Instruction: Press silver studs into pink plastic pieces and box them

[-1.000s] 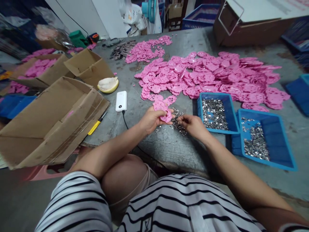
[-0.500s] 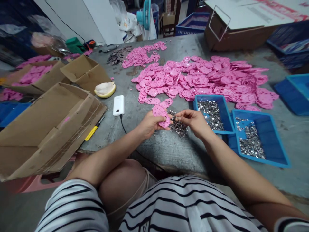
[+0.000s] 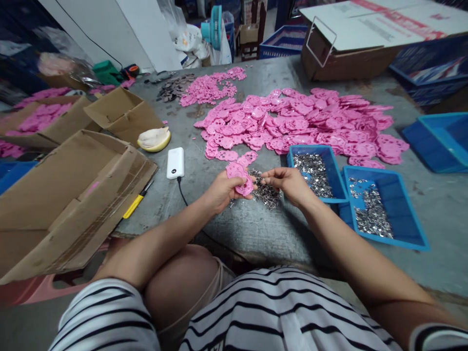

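A flat pink plastic piece (image 3: 238,176) with a patterned face is gripped between the thumb and fingers of my left hand (image 3: 224,191). My right hand (image 3: 290,184) is pinched just to the right of it, above a loose heap of small shiny metal parts (image 3: 268,196) on the table. Whatever is between its fingertips is too small to make out. Beyond both hands spreads a large pile of similar pink pieces (image 3: 300,119). Two blue bins, a nearer right bin (image 3: 411,209) and a left bin (image 3: 338,168), hold more small metal parts.
On the left are an open cardboard box (image 3: 73,195), a yellow cutter knife (image 3: 133,205), a white power bank (image 3: 176,163) with a cable, and a fruit rind (image 3: 161,140). Small pink bits (image 3: 208,87) and dark pieces (image 3: 175,87) lie at the back. A large carton (image 3: 347,61) stands far right.
The whole view has shifted slightly. My left hand still holds the pink piece, and my right hand stays pinched beside it over the metal heap.
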A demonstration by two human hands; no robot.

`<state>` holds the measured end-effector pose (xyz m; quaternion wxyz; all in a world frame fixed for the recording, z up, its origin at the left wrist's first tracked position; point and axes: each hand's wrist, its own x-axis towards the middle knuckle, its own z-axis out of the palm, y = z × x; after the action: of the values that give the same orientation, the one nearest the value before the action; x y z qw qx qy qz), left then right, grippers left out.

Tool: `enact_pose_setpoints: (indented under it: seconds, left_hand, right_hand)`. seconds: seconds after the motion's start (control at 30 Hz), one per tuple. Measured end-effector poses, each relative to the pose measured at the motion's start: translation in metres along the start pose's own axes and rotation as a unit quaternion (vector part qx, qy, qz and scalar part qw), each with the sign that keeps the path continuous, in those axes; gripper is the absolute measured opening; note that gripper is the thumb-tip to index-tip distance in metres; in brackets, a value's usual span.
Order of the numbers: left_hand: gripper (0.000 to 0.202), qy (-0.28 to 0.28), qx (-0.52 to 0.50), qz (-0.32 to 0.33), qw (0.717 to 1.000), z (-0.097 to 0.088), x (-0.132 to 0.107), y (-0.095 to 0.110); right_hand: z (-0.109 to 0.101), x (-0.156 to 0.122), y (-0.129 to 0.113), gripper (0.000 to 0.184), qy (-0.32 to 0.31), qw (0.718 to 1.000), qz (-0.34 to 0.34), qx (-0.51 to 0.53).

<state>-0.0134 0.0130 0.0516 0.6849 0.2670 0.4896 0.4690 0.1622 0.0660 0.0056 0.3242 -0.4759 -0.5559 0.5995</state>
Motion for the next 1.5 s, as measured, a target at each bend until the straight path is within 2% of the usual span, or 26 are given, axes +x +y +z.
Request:
enact_pose_setpoints:
  seconds: [0.17,0.33,0.53,0.73,0.87,0.97,1.07,1.13,1.23,1.3,1.37,1.43,1.5]
  left_hand:
    - [0.029,-0.012,0.010,-0.007,1.000,0.000,0.000,-0.003]
    - [0.036,-0.020,0.033,0.013,0.999,0.001,-0.001,-0.005]
    - [0.037,0.005,0.076,0.069,0.995,0.008,-0.003,-0.007]
    - [0.031,0.051,0.119,0.084,0.988,0.014,-0.005,-0.005]
    - [0.030,0.078,0.117,0.096,0.985,0.016,-0.006,-0.003]
    - [0.030,0.085,0.096,0.093,0.987,0.017,-0.007,-0.003]
    - [0.033,0.078,0.067,0.081,0.991,0.017,-0.006,-0.004]
    - [0.035,0.068,0.052,0.070,0.994,0.016,-0.006,-0.004]
    - [0.036,0.045,0.040,0.047,0.997,0.014,-0.006,-0.004]
    - [0.036,0.018,0.032,0.031,0.999,0.012,-0.006,-0.003]
    - [0.036,-0.013,0.019,0.020,1.000,0.011,-0.007,-0.001]
    - [0.037,-0.031,0.005,0.020,0.999,0.009,-0.007,0.000]
    - [0.034,-0.032,-0.009,0.033,0.999,0.006,-0.007,0.001]
  right_hand:
    - [0.004,-0.010,-0.009,0.029,-0.011,0.999,-0.027,0.043]
    - [0.006,-0.017,-0.020,0.027,0.008,0.999,-0.033,0.017]
    - [0.008,-0.020,-0.029,0.019,0.006,0.999,-0.024,-0.027]
    - [0.014,-0.018,-0.032,0.016,-0.014,0.998,-0.031,-0.050]
    - [0.017,-0.019,-0.030,0.021,-0.035,0.999,-0.038,0.005]
    - [0.018,-0.021,-0.025,0.028,-0.022,0.997,-0.051,0.052]
    - [0.016,-0.023,-0.022,0.026,-0.003,0.993,-0.109,0.034]
    - [0.015,-0.025,-0.022,0.019,-0.003,0.983,-0.180,-0.035]
    - [0.013,-0.028,-0.024,0.011,-0.008,0.943,-0.292,-0.159]
    - [0.014,-0.028,-0.026,0.015,0.001,0.927,-0.324,-0.189]
    - [0.015,-0.027,-0.026,0.017,0.020,0.941,-0.300,-0.154]
    - [0.017,-0.027,-0.025,0.020,0.032,0.971,-0.230,-0.057]
    - [0.019,-0.026,-0.025,0.026,0.025,0.988,-0.143,0.059]
